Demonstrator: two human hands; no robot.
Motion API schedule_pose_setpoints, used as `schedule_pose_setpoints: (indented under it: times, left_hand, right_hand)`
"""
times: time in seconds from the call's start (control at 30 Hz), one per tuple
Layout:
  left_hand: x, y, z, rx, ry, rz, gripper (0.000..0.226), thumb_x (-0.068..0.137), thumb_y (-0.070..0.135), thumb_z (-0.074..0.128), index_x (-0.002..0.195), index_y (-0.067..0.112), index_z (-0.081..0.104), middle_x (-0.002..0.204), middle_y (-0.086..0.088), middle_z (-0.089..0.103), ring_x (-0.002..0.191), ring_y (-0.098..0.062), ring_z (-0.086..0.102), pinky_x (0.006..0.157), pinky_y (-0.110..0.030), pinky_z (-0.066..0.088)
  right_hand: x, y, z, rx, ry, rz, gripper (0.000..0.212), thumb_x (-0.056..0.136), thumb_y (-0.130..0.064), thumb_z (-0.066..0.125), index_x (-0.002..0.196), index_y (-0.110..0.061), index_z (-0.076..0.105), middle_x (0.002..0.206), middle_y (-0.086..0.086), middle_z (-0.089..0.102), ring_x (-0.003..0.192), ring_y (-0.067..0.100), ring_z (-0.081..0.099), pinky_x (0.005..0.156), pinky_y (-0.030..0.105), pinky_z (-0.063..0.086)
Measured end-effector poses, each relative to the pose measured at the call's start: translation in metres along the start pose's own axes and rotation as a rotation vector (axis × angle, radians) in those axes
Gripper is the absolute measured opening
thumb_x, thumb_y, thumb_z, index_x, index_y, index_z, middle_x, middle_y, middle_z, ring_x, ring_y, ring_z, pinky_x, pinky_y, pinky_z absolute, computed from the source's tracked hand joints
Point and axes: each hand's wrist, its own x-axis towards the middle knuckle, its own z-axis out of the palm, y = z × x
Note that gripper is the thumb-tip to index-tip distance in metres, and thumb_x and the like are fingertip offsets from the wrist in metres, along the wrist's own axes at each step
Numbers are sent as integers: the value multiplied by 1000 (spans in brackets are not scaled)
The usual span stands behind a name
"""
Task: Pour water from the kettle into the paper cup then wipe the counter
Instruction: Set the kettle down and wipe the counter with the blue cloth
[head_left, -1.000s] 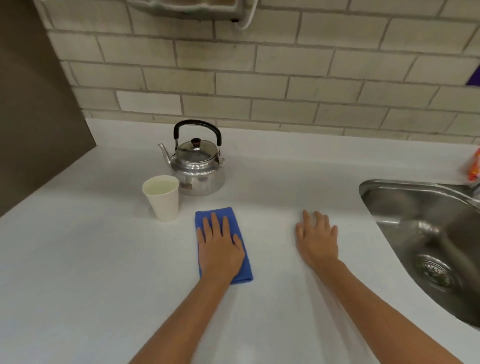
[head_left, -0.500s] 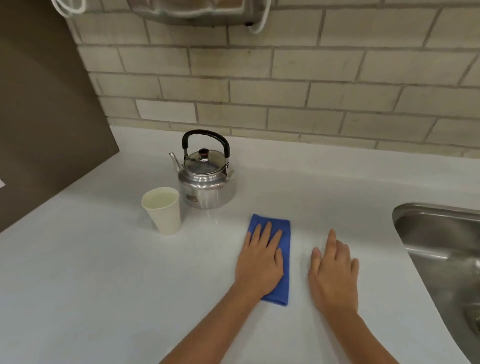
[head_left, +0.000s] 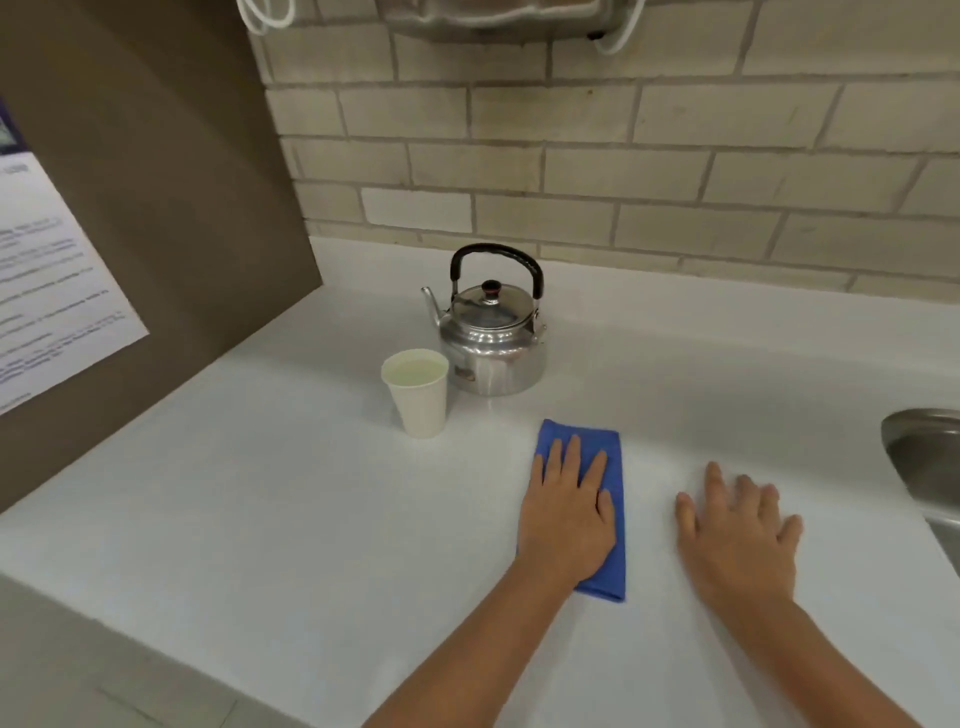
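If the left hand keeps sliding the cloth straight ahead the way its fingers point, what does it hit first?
Probably the kettle. The left hand lies flat on the cloth, fingers aimed away and slightly left, roughly at the kettle's base. The cup sits left of that line, though depth is hard to judge from this view.

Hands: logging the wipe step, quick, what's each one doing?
Left hand: open, flat on the blue cloth.
Right hand: open, empty, flat on the counter.
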Motion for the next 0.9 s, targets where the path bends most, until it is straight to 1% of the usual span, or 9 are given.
schedule_pose_setpoints:
  times: [0.07, 0.13, 0.2, 0.3, 0.4, 0.5, 0.63, 0.77, 0.9]
  left_hand:
    - [-50, -45, -17, 10, 23, -49, 51, 96, 37, 22, 145, 26, 14, 158, -3, 4, 145, -20, -2, 117, -34, -6]
    - [-89, -99, -43, 33, 78, -150, 50, 97, 37, 23, 145, 29, 14, 158, 0, 2, 145, -17, -2, 116, -31, -5]
    - [-111, -156, -73, 53, 117, -278, 50, 97, 35, 24, 145, 28, 15, 158, -2, 5, 145, -19, 2, 118, -34, 0]
    - [-108, -226, -105, 105, 142, -460, 55, 93, 36, 18, 145, 19, 21, 156, -13, 13, 144, -29, 12, 117, -42, 10]
    - [-69, -241, -108, 135, 117, -572, 51, 97, 31, 20, 146, 18, 14, 157, -12, 7, 144, -31, 6, 118, -44, 5]
    - [-39, -207, -87, 167, 119, -530, 52, 97, 30, 21, 146, 17, 10, 158, -13, 5, 144, -32, 5, 118, -44, 3]
    - [-59, -180, -66, 190, 144, -415, 52, 97, 32, 19, 146, 19, 7, 158, -12, 5, 145, -28, 2, 117, -40, -1]
    - [-72, -246, -90, 174, 162, -432, 52, 97, 31, 21, 146, 19, 9, 157, -12, 5, 145, -28, 3, 118, -39, 0]
    - [-16, -339, -129, 173, 119, -493, 51, 98, 29, 22, 146, 16, 11, 157, -15, 6, 144, -33, 5, 118, -43, 3]
  right_hand:
    - [-8, -21, 1, -9, -26, -32, 59, 92, -45, 25, 144, -18, 17, 146, 17, 28, 139, 37, 11, 112, 55, 16]
    - [-15, -54, 1, 31, -52, -123, 57, 94, -44, 22, 145, -20, 13, 151, 15, 21, 142, 36, 5, 114, 54, 12]
    - [-21, -89, 1, 92, -74, -219, 55, 96, -42, 22, 145, -21, 12, 153, 12, 17, 142, 35, 2, 115, 52, 10]
    - [-24, -128, 2, 169, -145, -303, 53, 97, -40, 22, 146, -23, 11, 155, 9, 13, 143, 32, 1, 117, 50, 8]
    - [-25, -139, 6, 163, -153, -322, 52, 97, -39, 23, 145, -23, 14, 154, 7, 16, 143, 30, 4, 116, 51, 10]
    - [-23, -137, 7, 156, -129, -308, 51, 97, -39, 24, 144, -23, 17, 153, 6, 19, 142, 29, 8, 115, 51, 12]
    - [-16, -141, 9, 154, -111, -261, 50, 96, -38, 26, 143, -20, 22, 150, 8, 24, 139, 30, 14, 113, 51, 16]
    - [0, -151, 11, 137, -67, -204, 47, 95, -37, 28, 139, -20, 27, 144, 8, 32, 133, 29, 23, 107, 51, 23]
    - [25, -162, 17, 107, -33, -123, 47, 94, -37, 28, 138, -21, 27, 144, 7, 33, 133, 28, 24, 107, 53, 23]
